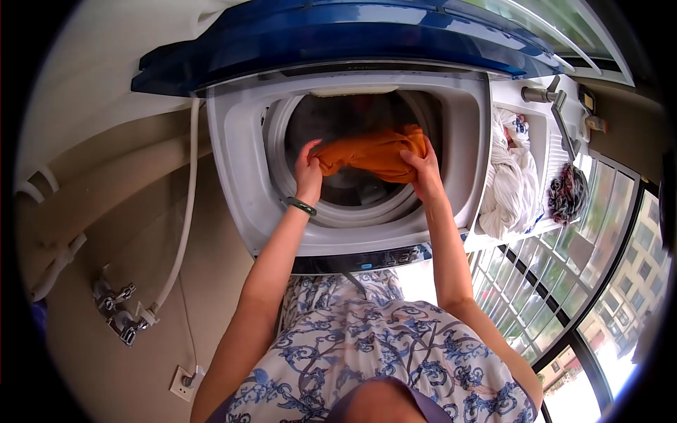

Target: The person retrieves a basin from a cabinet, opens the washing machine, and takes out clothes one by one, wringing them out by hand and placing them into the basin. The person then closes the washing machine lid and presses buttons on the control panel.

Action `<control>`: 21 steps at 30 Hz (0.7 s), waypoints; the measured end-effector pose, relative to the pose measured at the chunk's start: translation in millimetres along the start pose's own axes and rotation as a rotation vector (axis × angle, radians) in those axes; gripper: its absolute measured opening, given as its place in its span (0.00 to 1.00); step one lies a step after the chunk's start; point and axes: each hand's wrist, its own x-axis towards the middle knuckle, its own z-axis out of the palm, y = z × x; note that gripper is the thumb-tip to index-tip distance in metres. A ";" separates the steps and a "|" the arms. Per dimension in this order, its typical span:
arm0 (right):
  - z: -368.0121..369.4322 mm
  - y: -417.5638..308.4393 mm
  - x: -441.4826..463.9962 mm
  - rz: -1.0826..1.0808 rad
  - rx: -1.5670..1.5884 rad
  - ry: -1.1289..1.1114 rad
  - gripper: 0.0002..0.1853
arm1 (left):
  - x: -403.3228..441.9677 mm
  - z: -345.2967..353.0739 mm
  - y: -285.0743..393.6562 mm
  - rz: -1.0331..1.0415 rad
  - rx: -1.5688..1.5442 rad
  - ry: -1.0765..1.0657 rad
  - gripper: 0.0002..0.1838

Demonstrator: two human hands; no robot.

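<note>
An orange cloth garment [370, 154] is stretched between my two hands over the open drum of a top-loading washing machine [240, 162]. My left hand [309, 171] is closed on its left end, with a dark bangle on that wrist. On the right, my right hand [423, 169] grips the other end, thumb on top. Beneath the garment the drum [352, 194] looks dark, and its contents are hard to make out. The blue lid [338, 32] stands raised at the back.
Right of the machine, a white sink [539, 134] holds white laundry [511, 176], with a faucet [557, 102] above. A dark bundled cloth [568, 194] lies beside it, near the windows. At left are a white hose [189, 211], a wall tap [120, 310] and a socket [182, 383].
</note>
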 end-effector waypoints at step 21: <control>-18.5 25.0 9.5 -0.147 -0.957 -0.213 0.31 | -19.7 28.0 33.8 0.048 0.432 -0.497 0.12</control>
